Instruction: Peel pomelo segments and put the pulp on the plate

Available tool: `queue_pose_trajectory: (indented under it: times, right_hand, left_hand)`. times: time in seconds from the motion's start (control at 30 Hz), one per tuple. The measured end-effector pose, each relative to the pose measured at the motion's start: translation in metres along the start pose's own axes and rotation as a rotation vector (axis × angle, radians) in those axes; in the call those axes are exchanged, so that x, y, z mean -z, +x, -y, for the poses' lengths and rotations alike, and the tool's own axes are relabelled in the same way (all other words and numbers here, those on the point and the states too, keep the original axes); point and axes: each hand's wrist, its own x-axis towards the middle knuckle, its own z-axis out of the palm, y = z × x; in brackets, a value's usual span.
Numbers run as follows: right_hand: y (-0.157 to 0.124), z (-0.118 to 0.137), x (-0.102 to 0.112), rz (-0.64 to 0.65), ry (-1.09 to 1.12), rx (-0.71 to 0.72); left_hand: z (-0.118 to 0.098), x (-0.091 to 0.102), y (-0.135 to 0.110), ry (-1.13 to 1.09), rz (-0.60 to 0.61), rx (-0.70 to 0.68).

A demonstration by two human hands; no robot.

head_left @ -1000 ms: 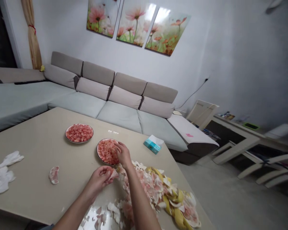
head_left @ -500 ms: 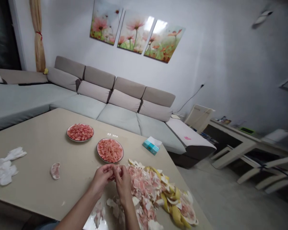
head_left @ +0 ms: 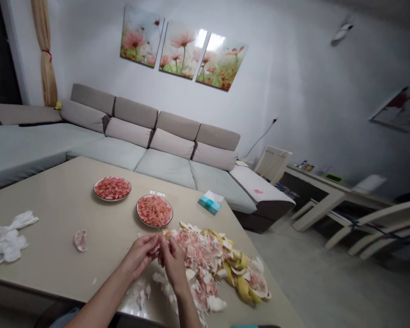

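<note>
My left hand and my right hand meet over the near part of the table, fingertips pinched together on a small piece of pink pomelo flesh, mostly hidden by the fingers. Just right of them spreads a heap of pinkish pomelo membranes with thick yellow rind strips at its right side. Beyond my hands stands a dark-rimmed plate of pink pomelo pulp. A second plate of redder pulp is farther left. One pomelo segment lies alone to the left.
Crumpled white tissues lie at the table's left, and a teal tissue pack near its far right edge. White scraps lie by my forearms. A long grey sofa borders the far side; chairs stand at right.
The camera view has shifted, so the room's right side shows more. My hands stay together at the pomelo piece, their fingers slightly repositioned. A teal edge now shows at the bottom.
</note>
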Motion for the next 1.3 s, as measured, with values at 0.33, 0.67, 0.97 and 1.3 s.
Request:
queue_pose_trajectory:
  times: [0.33, 0.67, 0.97, 1.3]
  right_hand:
    - [0.001, 0.011, -0.037, 0.048, 0.221, -0.074]
    - [0.001, 0.019, -0.08, 0.072, 0.415, -0.146]
    - [-0.017, 0.022, -0.069, 0.043, 0.275, -0.107]
    - [-0.028, 0.026, -0.013, 0.056, -0.322, 0.082]
  left_hand:
    - [-0.018, 0.029, -0.005, -0.208, 0.102, 0.048]
    - [-0.045, 0.057, -0.02, -0.382, 0.118, 0.153]
    - [-0.053, 0.061, -0.041, -0.391, 0.1, 0.125]
    - [-0.037, 0.05, -0.044, -0.038, 0.067, -0.012]
